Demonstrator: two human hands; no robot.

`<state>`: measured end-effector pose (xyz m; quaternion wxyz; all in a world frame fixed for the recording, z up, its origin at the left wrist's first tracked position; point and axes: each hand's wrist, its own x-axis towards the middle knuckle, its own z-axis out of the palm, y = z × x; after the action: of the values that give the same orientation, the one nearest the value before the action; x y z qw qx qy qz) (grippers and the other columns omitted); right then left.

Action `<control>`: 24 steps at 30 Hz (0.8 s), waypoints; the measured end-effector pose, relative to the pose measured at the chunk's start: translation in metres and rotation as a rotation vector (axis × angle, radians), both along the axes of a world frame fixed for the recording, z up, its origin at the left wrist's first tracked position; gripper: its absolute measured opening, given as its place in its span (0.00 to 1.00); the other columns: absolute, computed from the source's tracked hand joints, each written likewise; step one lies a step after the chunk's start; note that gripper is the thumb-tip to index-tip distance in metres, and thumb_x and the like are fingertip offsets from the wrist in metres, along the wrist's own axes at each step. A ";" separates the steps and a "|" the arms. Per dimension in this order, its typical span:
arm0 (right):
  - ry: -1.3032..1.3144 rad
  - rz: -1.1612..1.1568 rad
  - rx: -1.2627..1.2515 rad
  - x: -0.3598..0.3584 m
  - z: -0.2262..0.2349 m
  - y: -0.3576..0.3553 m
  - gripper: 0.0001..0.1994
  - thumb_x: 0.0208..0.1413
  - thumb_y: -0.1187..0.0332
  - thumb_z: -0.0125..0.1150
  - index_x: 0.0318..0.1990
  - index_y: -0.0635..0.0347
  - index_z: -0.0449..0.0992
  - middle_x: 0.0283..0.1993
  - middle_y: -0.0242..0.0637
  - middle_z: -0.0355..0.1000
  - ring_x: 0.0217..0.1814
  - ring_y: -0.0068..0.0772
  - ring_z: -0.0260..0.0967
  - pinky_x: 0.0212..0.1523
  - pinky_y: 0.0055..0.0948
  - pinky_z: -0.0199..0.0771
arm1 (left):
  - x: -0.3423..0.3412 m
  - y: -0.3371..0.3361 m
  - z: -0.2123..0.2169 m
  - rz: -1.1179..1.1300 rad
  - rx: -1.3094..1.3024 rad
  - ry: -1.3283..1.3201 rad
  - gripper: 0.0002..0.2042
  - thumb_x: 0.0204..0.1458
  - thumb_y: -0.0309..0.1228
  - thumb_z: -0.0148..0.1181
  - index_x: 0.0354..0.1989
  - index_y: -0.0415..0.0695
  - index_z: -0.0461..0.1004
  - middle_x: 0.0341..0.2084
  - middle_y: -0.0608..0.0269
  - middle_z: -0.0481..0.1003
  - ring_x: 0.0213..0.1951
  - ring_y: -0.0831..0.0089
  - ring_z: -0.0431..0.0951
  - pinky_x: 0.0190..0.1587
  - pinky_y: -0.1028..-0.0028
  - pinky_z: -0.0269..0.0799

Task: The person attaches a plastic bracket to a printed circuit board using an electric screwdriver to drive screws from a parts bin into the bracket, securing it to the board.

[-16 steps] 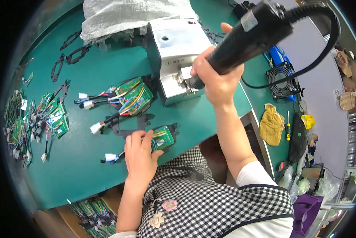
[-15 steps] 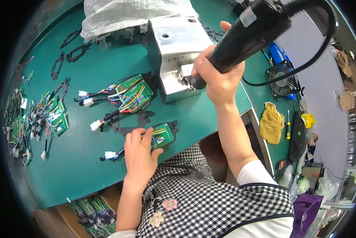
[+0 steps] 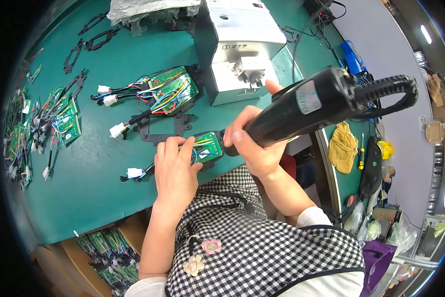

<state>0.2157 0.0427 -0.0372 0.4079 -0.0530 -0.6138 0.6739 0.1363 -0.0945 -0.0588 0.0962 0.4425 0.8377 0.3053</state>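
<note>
My right hand (image 3: 259, 153) is wrapped round a thick black electric screwdriver (image 3: 302, 106) with a coiled cable. Its nose points down at the right end of a green circuit board (image 3: 208, 146); the tip itself is hidden. Lying over the board's left part, my left hand (image 3: 174, 171) holds it against the table near the front edge. Coloured wires run across the board, and a white connector (image 3: 135, 173) sticks out left of my fingers. Just behind lie an unfilled black plastic frame (image 3: 145, 129) and other wired boards (image 3: 175, 91).
A silver box-shaped machine (image 3: 242, 29) stands behind my right hand. Wired boards (image 3: 66, 123) are heaped at the left, with loose black frames (image 3: 74, 57) behind. More boards fill a cardboard box (image 3: 128, 235) below the table. A yellow glove (image 3: 343, 148) and screwdriver (image 3: 361, 153) lie right.
My right hand has brought the electric screwdriver from the silver machine down and toward me, to the board's right end. My left hand stays on the board.
</note>
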 end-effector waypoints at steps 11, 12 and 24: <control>0.078 -0.058 -0.125 0.013 0.013 0.014 0.40 0.44 0.76 0.54 0.62 0.53 0.35 0.20 0.36 0.62 0.19 0.29 0.63 0.24 0.31 0.69 | 0.006 0.006 0.006 -0.020 0.129 0.052 0.23 0.28 0.21 0.65 0.40 0.41 0.71 0.36 0.57 0.66 0.38 0.60 0.66 0.41 0.63 0.61; 0.117 -0.070 -0.124 0.014 0.016 0.015 0.40 0.45 0.75 0.53 0.62 0.53 0.35 0.20 0.36 0.61 0.18 0.29 0.63 0.23 0.31 0.69 | 0.012 0.009 0.003 -0.037 0.184 0.064 0.17 0.27 0.23 0.65 0.32 0.43 0.74 0.33 0.60 0.67 0.37 0.63 0.66 0.41 0.63 0.60; 0.297 -0.167 -0.191 0.051 0.031 0.014 0.40 0.46 0.75 0.53 0.62 0.51 0.33 0.21 0.37 0.62 0.20 0.30 0.65 0.25 0.34 0.70 | 0.027 0.024 -0.009 -0.130 0.218 0.184 0.06 0.31 0.26 0.61 0.19 0.45 0.70 0.23 0.66 0.67 0.32 0.68 0.66 0.34 0.70 0.57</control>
<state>0.2672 0.0569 -0.0059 0.5415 -0.0419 -0.4737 0.6933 0.1629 -0.0708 -0.0681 -0.0101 0.5296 0.7745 0.3459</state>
